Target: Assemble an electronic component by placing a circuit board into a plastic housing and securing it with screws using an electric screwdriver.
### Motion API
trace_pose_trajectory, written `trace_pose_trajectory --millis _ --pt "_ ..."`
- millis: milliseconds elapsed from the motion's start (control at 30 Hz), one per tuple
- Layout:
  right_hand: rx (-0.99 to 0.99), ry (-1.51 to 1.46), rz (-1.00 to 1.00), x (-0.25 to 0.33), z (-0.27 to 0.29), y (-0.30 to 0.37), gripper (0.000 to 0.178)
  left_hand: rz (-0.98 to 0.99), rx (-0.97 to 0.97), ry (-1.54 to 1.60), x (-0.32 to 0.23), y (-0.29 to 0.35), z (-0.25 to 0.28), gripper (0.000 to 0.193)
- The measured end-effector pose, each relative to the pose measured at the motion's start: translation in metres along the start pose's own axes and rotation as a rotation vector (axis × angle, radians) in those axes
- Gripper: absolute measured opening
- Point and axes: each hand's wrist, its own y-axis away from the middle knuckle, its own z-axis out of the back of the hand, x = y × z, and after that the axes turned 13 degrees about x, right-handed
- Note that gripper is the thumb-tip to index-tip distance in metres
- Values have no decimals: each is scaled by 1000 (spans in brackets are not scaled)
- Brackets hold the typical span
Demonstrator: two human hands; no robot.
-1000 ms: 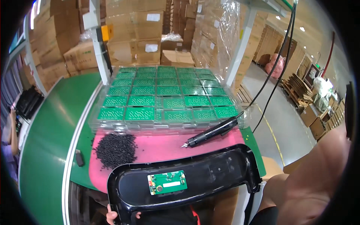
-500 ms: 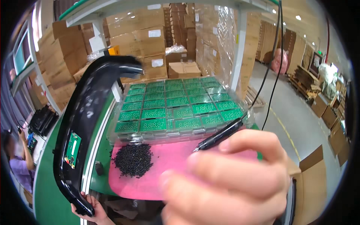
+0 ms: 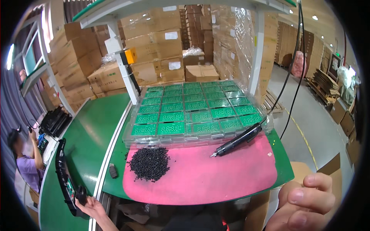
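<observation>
At the lower left, my left hand (image 3: 91, 207) grips the near end of a long, curved black plastic housing (image 3: 61, 165). The housing rests low over the green bench on the left; a small green circuit board (image 3: 70, 188) shows inside it. My right hand (image 3: 308, 202) is up close at the lower right, past the mat's edge. Its fingers are loosely bent and apart, with nothing visible in them. A black pen-shaped electric screwdriver (image 3: 239, 141) lies on the pink mat (image 3: 216, 184), untouched. A heap of tiny black screws (image 3: 149, 163) sits on the mat's left part.
Behind the mat are stacked clear trays (image 3: 169, 141) of green circuit boards. A small black block (image 3: 113, 171) lies beside the white rail (image 3: 105, 165). A person in purple (image 3: 29, 169) works at the far left. Cardboard boxes (image 3: 152, 38) stand behind; an open carton is at right.
The black housing has gone down and left, from upright in front of me to low over the left bench. My right hand has moved right, away from the mat. The view has shifted slightly.
</observation>
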Motion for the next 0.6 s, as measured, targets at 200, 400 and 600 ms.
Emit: trace_pose_trajectory --millis 200,400,600 --pt "-783 291 -189 -25 -114 76 1 299 41 122 27 -36 -18 52" --pt "-584 426 -1189 -85 -177 258 49 398 678 -351 54 16 -32 79" --pt "-74 726 -2250 15 -324 549 75 412 817 -113 96 76 -97 72"
